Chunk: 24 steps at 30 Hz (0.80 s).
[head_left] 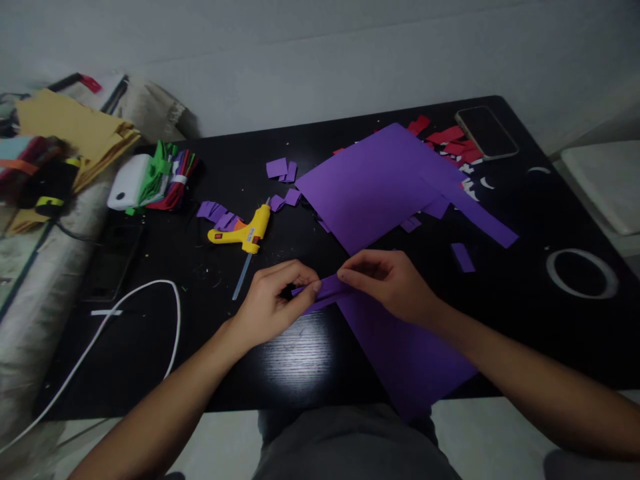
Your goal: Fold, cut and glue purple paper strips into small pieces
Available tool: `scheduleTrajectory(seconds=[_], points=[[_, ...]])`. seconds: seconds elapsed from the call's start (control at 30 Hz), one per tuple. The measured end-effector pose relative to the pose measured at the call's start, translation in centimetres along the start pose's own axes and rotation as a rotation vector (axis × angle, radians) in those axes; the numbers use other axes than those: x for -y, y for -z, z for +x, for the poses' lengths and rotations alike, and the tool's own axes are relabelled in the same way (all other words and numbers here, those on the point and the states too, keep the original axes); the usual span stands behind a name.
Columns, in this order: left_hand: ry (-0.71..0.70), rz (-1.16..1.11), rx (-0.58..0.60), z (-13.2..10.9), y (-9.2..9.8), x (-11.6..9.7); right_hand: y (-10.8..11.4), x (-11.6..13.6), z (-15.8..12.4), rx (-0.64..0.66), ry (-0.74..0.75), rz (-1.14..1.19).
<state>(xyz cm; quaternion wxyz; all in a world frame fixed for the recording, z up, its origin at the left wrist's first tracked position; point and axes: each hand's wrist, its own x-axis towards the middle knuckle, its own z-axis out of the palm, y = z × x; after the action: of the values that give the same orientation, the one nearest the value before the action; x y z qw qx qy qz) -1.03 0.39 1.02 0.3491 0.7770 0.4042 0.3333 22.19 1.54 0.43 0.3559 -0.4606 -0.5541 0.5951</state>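
Note:
My left hand (273, 300) and my right hand (387, 280) both pinch a narrow purple paper strip (327, 290) just above the near middle of the black table (165, 353). The strip runs between the two sets of fingertips, which are closed on it. Under my right hand lies a purple sheet (407, 353) that hangs over the front edge. A larger purple sheet (380, 183) with a cut-out strip lies behind the hands. A yellow glue gun (245, 232) rests to the left of them.
Small purple paper pieces (217, 215) lie by the glue gun and around the big sheet. Red scraps (453, 143) and a phone (486, 132) sit at the far right. Coloured paper stacks (167, 175) and a white cable (150, 293) are on the left.

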Motion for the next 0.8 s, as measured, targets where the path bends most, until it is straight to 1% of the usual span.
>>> scheduleTrajectory(seconds=[0.17, 0.47, 0.67, 0.8], points=[[0.013, -0.015, 0.003, 0.08, -0.03, -0.24, 0.26, 0.07, -0.10, 0.011, 0.016, -0.033], [0.054, -0.048, 0.042, 0.07, -0.35, -0.45, -0.59, 0.28, -0.50, 0.076, 0.014, -0.037], [0.090, -0.045, 0.006, -0.06, -0.44, -0.31, -0.55, 0.35, -0.47, 0.071, 0.008, -0.046], [0.078, -0.047, 0.016, -0.06, -0.50, -0.48, -0.48, 0.31, -0.54, 0.070, 0.028, -0.072]])
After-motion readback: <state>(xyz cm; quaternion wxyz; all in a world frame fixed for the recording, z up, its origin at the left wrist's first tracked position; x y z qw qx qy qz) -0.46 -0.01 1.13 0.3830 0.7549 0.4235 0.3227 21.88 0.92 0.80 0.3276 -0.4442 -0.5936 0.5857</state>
